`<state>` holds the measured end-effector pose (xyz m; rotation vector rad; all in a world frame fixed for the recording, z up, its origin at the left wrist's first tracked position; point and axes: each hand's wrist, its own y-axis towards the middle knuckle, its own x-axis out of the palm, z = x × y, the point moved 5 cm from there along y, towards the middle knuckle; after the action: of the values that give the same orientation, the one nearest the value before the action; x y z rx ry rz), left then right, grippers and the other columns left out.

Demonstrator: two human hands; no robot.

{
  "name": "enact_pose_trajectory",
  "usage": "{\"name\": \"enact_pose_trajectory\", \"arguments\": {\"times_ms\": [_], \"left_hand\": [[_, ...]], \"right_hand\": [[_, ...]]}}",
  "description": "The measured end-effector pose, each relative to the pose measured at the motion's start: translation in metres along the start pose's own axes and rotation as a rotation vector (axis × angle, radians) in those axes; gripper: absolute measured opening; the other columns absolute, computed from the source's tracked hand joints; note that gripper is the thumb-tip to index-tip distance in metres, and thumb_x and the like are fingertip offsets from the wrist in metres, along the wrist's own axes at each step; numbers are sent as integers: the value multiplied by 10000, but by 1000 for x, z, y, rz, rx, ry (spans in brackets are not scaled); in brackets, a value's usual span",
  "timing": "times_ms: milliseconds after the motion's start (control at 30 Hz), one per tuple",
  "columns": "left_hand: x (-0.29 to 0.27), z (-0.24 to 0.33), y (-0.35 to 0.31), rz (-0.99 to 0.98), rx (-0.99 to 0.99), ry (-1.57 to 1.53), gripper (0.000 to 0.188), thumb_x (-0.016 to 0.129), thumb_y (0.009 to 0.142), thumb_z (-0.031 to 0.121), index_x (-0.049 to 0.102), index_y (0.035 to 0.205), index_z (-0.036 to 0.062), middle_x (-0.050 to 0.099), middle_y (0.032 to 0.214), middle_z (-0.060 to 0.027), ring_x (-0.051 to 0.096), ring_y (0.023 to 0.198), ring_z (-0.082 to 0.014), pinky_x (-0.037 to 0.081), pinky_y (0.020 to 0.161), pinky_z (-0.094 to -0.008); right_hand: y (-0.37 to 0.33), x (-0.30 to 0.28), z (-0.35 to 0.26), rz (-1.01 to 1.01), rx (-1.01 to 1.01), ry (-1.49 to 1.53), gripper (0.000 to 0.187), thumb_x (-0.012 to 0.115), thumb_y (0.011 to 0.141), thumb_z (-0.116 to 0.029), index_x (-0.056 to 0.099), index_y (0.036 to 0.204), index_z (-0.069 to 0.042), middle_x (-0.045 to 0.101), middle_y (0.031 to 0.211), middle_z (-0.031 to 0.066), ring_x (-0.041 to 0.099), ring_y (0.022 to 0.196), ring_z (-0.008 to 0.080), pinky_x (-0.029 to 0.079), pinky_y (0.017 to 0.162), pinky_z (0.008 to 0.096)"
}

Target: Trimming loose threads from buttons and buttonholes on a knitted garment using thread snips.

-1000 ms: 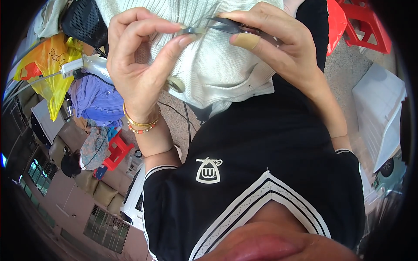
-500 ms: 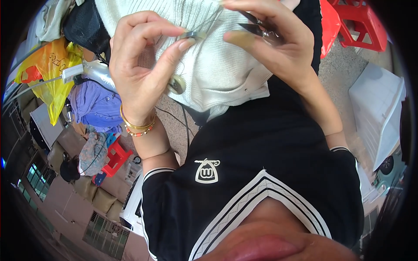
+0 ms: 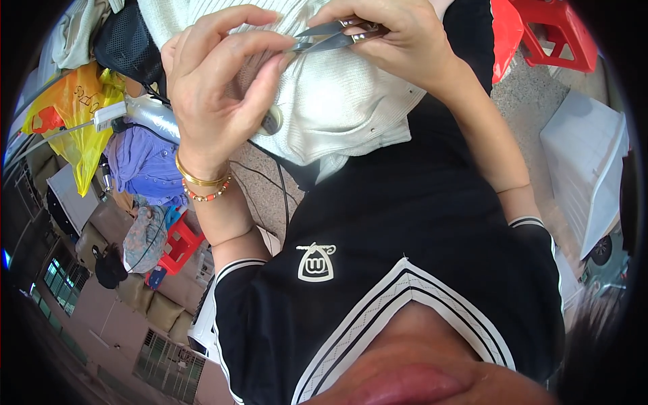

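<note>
Overhead, right hand [image 3: 405, 40] holds slim metal snips [image 3: 331, 37] above ribbed cream knit [image 3: 337, 108].

Cluttered garment workroom, heaped clothes [image 3: 145, 162], yellow bag [image 3: 77, 115], red stools [image 3: 550, 34]

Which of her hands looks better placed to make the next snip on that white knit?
Probably the right hand: it already grips the small metal thread snips, blades pointing at the left hand's fingers. The left hand pinches at the cream knitted garment by the blade tips, so it suits holding.
</note>
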<state>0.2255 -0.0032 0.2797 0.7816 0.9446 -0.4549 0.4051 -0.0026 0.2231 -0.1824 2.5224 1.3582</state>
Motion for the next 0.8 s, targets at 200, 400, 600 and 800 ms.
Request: {"name": "enact_pose_trajectory", "arguments": {"times_ms": [200,400,600,800], "left_hand": [[1,-1,0,-28,44,-12,186,772,747,48,730,925,83,714,1059,-37,608,951,-153,391,861,-277],[-3,2,1,-17,-34,-22,213,787,764,93,745,973,86,718,1022,-32,600,892,-142,407,793,-265],[2,-5,7,-90,-185,-226,252,800,765,78,757,1012,58,689,948,-27,581,819,-97,393,673,-212],[3,-14,10,-74,-254,-497,210,759,820,5,747,1029,15,665,952,-27,565,806,-65,396,655,-190]], "right_hand": [[3,-6,4,-67,219,290,220,633,748,69,620,956,-2,512,834,49,481,725,173,393,643,288],[13,-2,-3,-126,257,315,106,659,908,-88,597,917,-2,534,810,59,488,746,170,400,673,303],[25,-9,-9,-244,458,187,156,656,945,-140,600,906,0,548,800,65,496,745,167,410,674,301],[42,-14,-17,-279,354,183,153,659,939,-133,606,927,9,565,805,76,527,737,175,425,656,305]]}}
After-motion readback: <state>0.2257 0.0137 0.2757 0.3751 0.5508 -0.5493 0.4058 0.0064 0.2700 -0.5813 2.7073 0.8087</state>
